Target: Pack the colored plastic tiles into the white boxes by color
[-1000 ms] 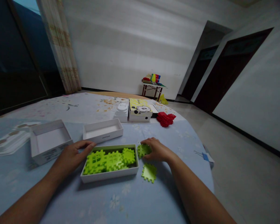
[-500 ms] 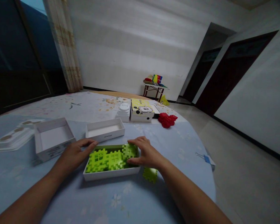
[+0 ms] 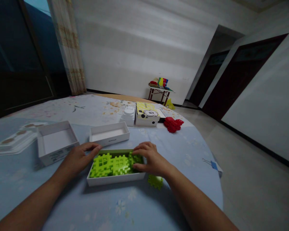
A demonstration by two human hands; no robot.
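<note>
My left hand (image 3: pixel 79 157) touches the far left corner of the white box (image 3: pixel 115 180); whether it pinches, I cannot tell. Right of it, green window panels (image 3: pixel 107 169) lie inside. My right hand (image 3: pixel 151 158) spans a notched tile (image 3: pixel 135 159) there, grip unclear; below it lies a loose tile (image 3: pixel 155 182).

Green tiles (image 3: pixel 110 168), toothed along their edges, two showing window-like cutouts, are lying overlapped in an open, shallow white box (image 3: pixel 115 179), which is resting flat. One loose tile (image 3: pixel 155 182) is lying just beside the box's right front corner.
</note>
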